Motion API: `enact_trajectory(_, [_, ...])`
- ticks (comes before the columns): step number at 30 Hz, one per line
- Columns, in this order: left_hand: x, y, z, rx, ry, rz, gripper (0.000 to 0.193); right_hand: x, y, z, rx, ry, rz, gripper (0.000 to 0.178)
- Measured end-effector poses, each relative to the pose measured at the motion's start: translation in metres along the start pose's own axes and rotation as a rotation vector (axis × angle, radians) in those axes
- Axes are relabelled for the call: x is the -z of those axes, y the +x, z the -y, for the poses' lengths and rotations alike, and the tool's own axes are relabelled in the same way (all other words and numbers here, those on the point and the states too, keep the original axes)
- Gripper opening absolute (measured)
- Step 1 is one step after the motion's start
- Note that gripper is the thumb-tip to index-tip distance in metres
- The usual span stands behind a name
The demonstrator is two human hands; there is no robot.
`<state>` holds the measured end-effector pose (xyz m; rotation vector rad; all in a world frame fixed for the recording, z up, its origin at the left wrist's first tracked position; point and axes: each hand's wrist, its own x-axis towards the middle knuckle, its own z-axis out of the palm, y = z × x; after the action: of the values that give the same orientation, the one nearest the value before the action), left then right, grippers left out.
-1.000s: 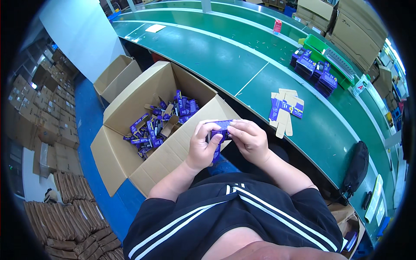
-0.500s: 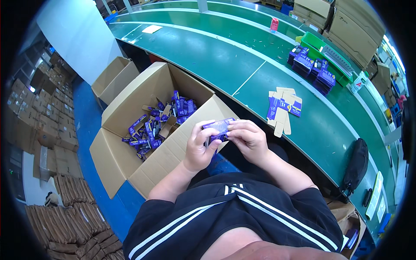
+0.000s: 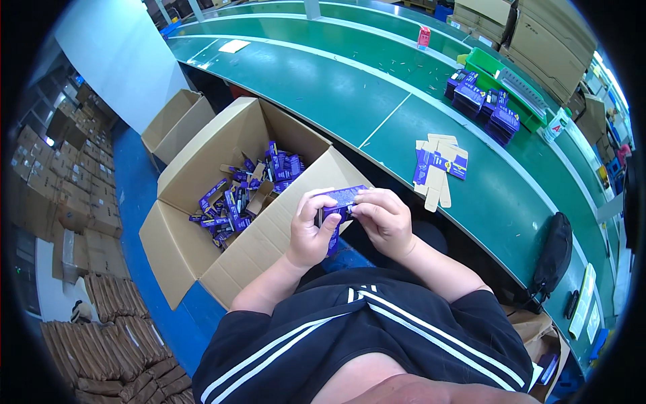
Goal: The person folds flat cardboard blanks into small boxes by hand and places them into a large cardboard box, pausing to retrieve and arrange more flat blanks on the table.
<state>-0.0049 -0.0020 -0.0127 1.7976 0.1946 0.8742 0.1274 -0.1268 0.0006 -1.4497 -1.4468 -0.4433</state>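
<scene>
Between my two hands is a small purple carton (image 3: 343,196), held up in front of my body near the big box's right flap. My left hand (image 3: 311,227) wraps around its left side, with the thumb and fingers closed on it. The fingers of my right hand (image 3: 383,219) pinch at its right end; they hide that end. To my left, a large open cardboard box (image 3: 225,131) holds a jumble of purple cartons (image 3: 235,205), some showing brown insides. Several flattened purple and tan carton blanks (image 3: 437,172) lie on the green table to the right.
A green conveyor table (image 3: 323,101) curves across the far side. Stacks of purple cartons (image 3: 469,95) stand beside a green bin (image 3: 483,62). Also there are a white bottle (image 3: 556,125), a black pouch (image 3: 554,252) and a red box (image 3: 423,37). Brown bundles (image 3: 121,337) pile up at lower left.
The carton has tilted slightly, showing more of its purple lower side. My right fingers have shifted a little at its end. Everything else stays put.
</scene>
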Motion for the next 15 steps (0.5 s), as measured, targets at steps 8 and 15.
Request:
enact_trajectory(8, [0.008,0.005,-0.001,-0.227,0.177,0.11,0.027,0.009,0.008,-0.008,-0.337,0.335,0.041,0.021])
enact_trajectory(15, [0.11,0.023,0.065,0.333,-0.804,-0.57,0.045,0.08,0.008,-0.118,-0.647,-0.56,0.076,0.033])
